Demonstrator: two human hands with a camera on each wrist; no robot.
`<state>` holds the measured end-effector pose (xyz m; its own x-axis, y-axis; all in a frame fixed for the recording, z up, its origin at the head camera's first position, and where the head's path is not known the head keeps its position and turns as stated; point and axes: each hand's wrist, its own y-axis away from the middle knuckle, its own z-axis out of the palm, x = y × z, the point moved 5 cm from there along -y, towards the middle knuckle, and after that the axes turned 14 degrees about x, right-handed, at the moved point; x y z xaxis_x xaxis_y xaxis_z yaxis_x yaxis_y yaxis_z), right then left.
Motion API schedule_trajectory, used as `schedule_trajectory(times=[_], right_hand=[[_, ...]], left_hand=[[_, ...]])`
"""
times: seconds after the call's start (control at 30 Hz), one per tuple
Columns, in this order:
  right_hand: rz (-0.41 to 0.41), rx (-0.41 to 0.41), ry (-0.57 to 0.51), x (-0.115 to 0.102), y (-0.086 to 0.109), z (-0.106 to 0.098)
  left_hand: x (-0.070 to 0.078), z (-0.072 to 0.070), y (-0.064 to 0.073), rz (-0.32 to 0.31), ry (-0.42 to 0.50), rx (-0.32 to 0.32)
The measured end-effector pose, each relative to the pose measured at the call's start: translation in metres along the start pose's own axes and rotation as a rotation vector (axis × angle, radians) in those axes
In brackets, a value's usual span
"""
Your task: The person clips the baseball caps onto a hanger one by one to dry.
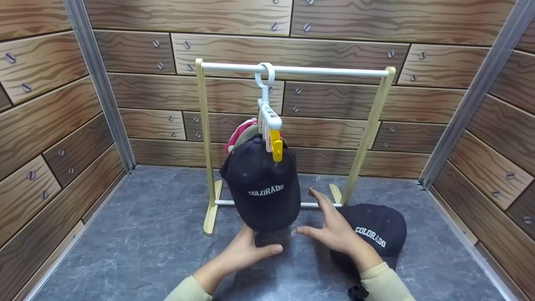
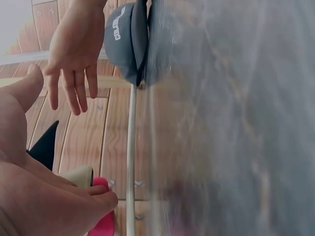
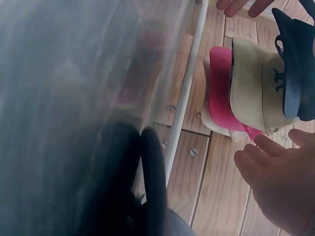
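A black cap (image 1: 263, 171) lettered COLORADO hangs from a white clip hanger (image 1: 269, 116), with a yellow clip (image 1: 276, 146) at its front end. My left hand (image 1: 244, 253) is at the cap's lower left, its fingers partly hidden behind the brim. Just right of the brim, my right hand (image 1: 334, 228) is spread, thumb apart from the fingers, holding nothing. Whether the left fingertips touch the cap, I cannot tell. Behind the black cap hang a beige cap (image 3: 251, 83) and a pink cap (image 3: 220, 88). A second black COLORADO cap (image 1: 382, 228) lies beneath my right forearm.
The hanger hooks over the white top bar (image 1: 326, 71) of a rack with wooden posts (image 1: 205, 138). The rack stands on a grey marbled surface (image 1: 163, 225). Wood-patterned walls (image 1: 234, 50) enclose the back and both sides.
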<state>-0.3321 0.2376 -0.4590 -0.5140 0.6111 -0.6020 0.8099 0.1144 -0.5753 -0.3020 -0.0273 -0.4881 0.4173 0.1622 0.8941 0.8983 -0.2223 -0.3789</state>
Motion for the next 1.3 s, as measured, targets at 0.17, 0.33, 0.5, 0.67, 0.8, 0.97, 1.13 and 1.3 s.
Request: schedule_trajectory(times=[0.17, 0.33, 0.5, 0.67, 0.8, 0.97, 1.13, 1.3], right_hand=[[-0.035, 0.032, 0.074, 0.004, 0.001, -0.009], [-0.045, 0.054, 0.162, 0.012, 0.004, -0.020], [-0.075, 0.083, 0.215, 0.023, 0.005, -0.036], [-0.069, 0.093, 0.264, 0.036, 0.005, -0.052], [-0.044, 0.101, 0.294, 0.047, 0.005, -0.064], [-0.008, 0.111, 0.319, 0.056, 0.009, -0.079], [0.017, 0.128, 0.331, 0.062, 0.008, -0.089], [0.034, 0.134, 0.363, 0.068, 0.006, -0.096]], left_hand=[[0.003, 0.016, 0.004, 0.001, -0.027, -0.030], [0.005, 0.030, 0.007, -0.018, -0.134, -0.055], [0.010, 0.044, 0.007, -0.018, -0.183, -0.104], [0.015, 0.057, 0.002, 0.005, -0.165, -0.151], [0.017, 0.069, -0.002, -0.009, -0.187, -0.176], [0.019, 0.085, -0.007, -0.100, -0.248, -0.201], [0.023, 0.097, -0.015, -0.139, -0.253, -0.187], [0.025, 0.108, -0.025, -0.153, -0.261, -0.183]])
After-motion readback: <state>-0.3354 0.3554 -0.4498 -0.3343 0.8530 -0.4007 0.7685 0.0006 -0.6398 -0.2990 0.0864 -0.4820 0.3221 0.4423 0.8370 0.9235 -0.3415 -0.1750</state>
